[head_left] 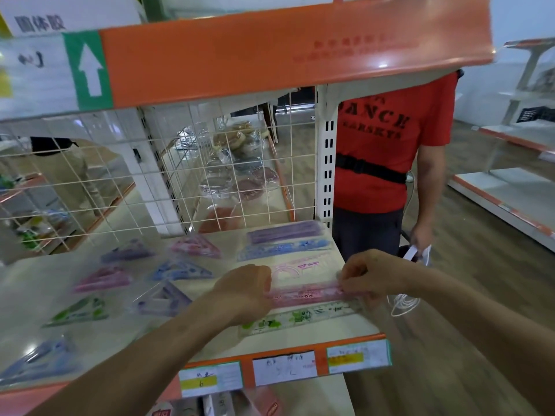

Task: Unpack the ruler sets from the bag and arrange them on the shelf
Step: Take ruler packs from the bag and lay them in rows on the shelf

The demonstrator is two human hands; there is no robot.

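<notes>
Left hand point(246, 291) grips pink ruler set point(306, 294) at its 9 o'clock end, right hand point(369, 274) pinches the 3 o'clock end. Set at shelf point(345, 325) right front; green set point(300, 318) just beside at 6 o'clock.

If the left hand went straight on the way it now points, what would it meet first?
The left hand grips the pink ruler set; beyond it, probably the clear set with pink print lying just behind, though blur makes depth unsure.

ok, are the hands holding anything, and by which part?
The pink ruler set, by its two ends: the left hand grips the left end, the right hand pinches the right end. It lies on or just above the shelf.
</notes>
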